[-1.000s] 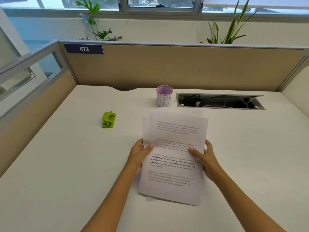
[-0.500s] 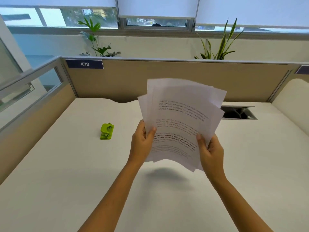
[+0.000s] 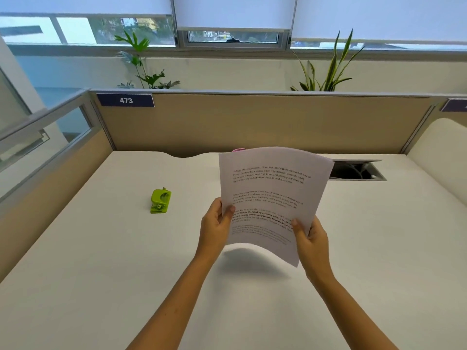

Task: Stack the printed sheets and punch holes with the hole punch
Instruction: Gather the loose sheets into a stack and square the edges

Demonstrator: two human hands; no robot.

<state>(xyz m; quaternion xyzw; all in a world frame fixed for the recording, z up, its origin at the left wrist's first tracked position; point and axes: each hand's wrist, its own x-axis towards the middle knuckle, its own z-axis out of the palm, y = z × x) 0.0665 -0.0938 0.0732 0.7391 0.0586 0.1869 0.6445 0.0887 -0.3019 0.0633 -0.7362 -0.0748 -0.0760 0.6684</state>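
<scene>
The printed sheets [image 3: 271, 188] are held upright above the white desk [image 3: 101, 261], their edges lined up into one slightly bowed stack. My left hand [image 3: 217, 221] grips the stack's left edge, thumb on the front. My right hand [image 3: 312, 239] grips the lower right edge the same way. The sheets' bottom edge hangs just above the desk and casts a shadow. A small green hole punch [image 3: 160, 200] lies on the desk to the left of my left hand, well apart from it.
A pink-rimmed cup [image 3: 238, 149] peeks out behind the sheets' top edge. An open cable tray [image 3: 358, 170] is sunk into the desk at the back right. Tan partition walls [image 3: 252, 122] close the desk at the back and left.
The sheets were lifted off the desk and held fanned out; now their edges are squared into one neat stack, lowered slightly toward the desk. Both hands keep their grip.
</scene>
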